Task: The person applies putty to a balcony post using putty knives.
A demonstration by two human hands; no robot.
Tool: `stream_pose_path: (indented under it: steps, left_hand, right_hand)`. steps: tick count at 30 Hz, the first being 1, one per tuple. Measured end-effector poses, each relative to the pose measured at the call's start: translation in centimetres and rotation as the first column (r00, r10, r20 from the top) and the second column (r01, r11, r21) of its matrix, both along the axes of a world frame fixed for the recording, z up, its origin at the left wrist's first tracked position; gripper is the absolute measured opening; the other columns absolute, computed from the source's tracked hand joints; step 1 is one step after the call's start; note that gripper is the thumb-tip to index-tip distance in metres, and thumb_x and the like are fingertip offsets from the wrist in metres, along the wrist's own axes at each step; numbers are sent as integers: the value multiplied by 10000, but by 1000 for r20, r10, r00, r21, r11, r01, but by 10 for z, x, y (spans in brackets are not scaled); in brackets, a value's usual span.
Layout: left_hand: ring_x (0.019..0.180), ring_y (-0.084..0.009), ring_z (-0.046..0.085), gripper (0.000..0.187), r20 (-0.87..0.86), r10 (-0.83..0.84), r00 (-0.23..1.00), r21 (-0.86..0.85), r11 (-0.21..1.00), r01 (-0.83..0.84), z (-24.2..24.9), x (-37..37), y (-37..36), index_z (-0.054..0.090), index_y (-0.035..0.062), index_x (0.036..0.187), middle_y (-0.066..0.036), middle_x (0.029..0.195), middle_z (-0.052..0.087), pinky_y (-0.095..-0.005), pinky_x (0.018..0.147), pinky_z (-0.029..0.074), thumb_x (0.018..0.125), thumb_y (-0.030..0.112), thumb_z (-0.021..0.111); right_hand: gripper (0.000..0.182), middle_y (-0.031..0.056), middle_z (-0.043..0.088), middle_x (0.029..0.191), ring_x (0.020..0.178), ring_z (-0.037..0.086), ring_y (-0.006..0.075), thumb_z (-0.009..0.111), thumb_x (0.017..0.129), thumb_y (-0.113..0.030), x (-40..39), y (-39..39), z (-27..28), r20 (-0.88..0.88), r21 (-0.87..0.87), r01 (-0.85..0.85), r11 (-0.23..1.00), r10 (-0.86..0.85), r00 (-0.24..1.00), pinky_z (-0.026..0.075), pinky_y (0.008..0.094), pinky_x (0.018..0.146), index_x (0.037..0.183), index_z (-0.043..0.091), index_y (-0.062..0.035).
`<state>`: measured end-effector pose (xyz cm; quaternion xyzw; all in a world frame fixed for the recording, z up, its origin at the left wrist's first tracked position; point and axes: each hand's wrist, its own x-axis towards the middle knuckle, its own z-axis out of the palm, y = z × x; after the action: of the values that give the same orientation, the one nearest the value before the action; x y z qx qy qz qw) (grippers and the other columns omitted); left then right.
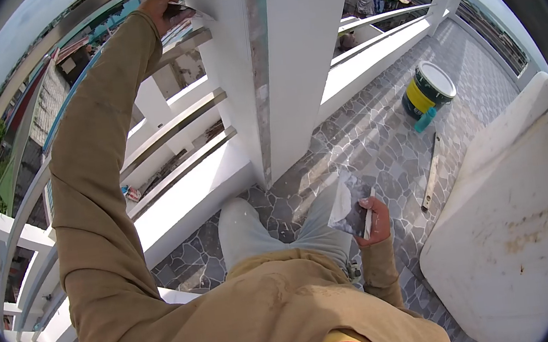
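Note:
My left hand (160,10) is raised at the upper left, its fingers closed around a flat scraper (183,11). The blade's edge is at the side of the white pillar (228,61), close to or touching it. A greyish strip (261,78) runs down the pillar's corner. Low in front of my right thigh, my right hand (375,219) grips a flat metal putty plate (357,219). White putty (341,205) is spread over part of that plate.
Railings (175,131) with a white ledge (195,187) flank the pillar, with rooftops beyond. On the stone-patterned floor (378,132) stand a lidded bucket (419,95) and a teal bottle (425,120). A long straightedge (431,173) lies near a large white panel (511,232).

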<state>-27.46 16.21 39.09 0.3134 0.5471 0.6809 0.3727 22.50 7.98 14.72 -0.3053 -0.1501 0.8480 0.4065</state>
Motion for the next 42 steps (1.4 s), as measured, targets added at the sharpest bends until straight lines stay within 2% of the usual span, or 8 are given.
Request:
stream_pose_path:
  steps: [4, 11, 18, 30, 36, 38, 41, 42]
  left_hand:
    - [954, -272, 555, 153, 128, -26, 991, 304, 952, -15, -11, -24, -26, 465, -60, 879, -180, 975, 492, -304, 875, 542, 822, 70, 521]
    - [922, -261, 586, 157, 27, -22, 999, 42, 999, 20, -24, -21, -43, 455, -32, 905, -163, 976, 488, -293, 796, 581, 809, 57, 542]
    - [846, -249, 620, 151, 0, 46, 999, 23, 999, -46, -27, 2, -30, 422, -14, 886, -162, 929, 503, -277, 728, 600, 802, 45, 532]
    - [893, -292, 622, 173, -107, 43, 993, -18, 999, -46, -13, 18, -10, 470, -12, 903, -177, 906, 548, -348, 799, 571, 819, 122, 541]
    - [950, -315, 591, 229, -73, -70, 995, 91, 993, 77, -3, -37, 25, 453, -53, 1004, -230, 1026, 505, -372, 836, 556, 852, 113, 497]
    - [933, -345, 596, 35, 199, -8, 980, 91, 996, -10, 14, -35, 13, 612, 61, 829, -158, 964, 618, -455, 897, 450, 813, 73, 583]
    - [968, -304, 575, 217, 98, 46, 994, 295, 953, -73, -8, -33, -20, 457, -54, 999, -219, 1030, 502, -387, 849, 548, 865, 114, 487]
    - [966, -253, 566, 202, 84, 33, 996, 338, 939, -59, -17, -21, -35, 480, -27, 989, -172, 1007, 521, -360, 814, 558, 865, 131, 497]
  right_hand:
    - [288, 137, 653, 906, 829, 658, 261, 500, 747, -76, -1, 0, -6, 4, -3, -15, 1000, 15, 1000, 558, 372, 786, 997, 581, 42]
    - [317, 137, 650, 943, 860, 654, 269, 490, 749, -67, 3, 4, -11, -13, 31, -46, 998, 47, 999, 554, 388, 805, 1035, 571, 43]
    - [330, 145, 650, 954, 874, 654, 272, 482, 750, -60, 4, 1, -9, -9, 30, -28, 999, 29, 1000, 549, 389, 825, 1052, 561, 49]
    - [321, 152, 649, 964, 884, 652, 275, 483, 750, -59, 14, 0, -21, -53, 12, -26, 1000, 27, 998, 548, 381, 825, 1040, 566, 50]
    - [332, 143, 650, 950, 865, 655, 266, 486, 749, -60, -2, -5, -7, -19, 47, -22, 999, 23, 1000, 549, 382, 817, 1054, 557, 49]
    - [322, 141, 650, 943, 857, 656, 264, 486, 750, -60, -6, -5, -5, -12, 50, -33, 998, 33, 999, 550, 381, 816, 1046, 559, 46]
    - [298, 137, 650, 930, 844, 656, 261, 489, 754, -64, -4, -5, -11, 7, 64, -36, 997, 36, 999, 551, 378, 811, 1024, 566, 39]
    - [283, 135, 649, 925, 838, 656, 260, 491, 757, -66, -4, -4, -13, 11, 72, -23, 997, 22, 1000, 552, 376, 806, 1010, 570, 34]
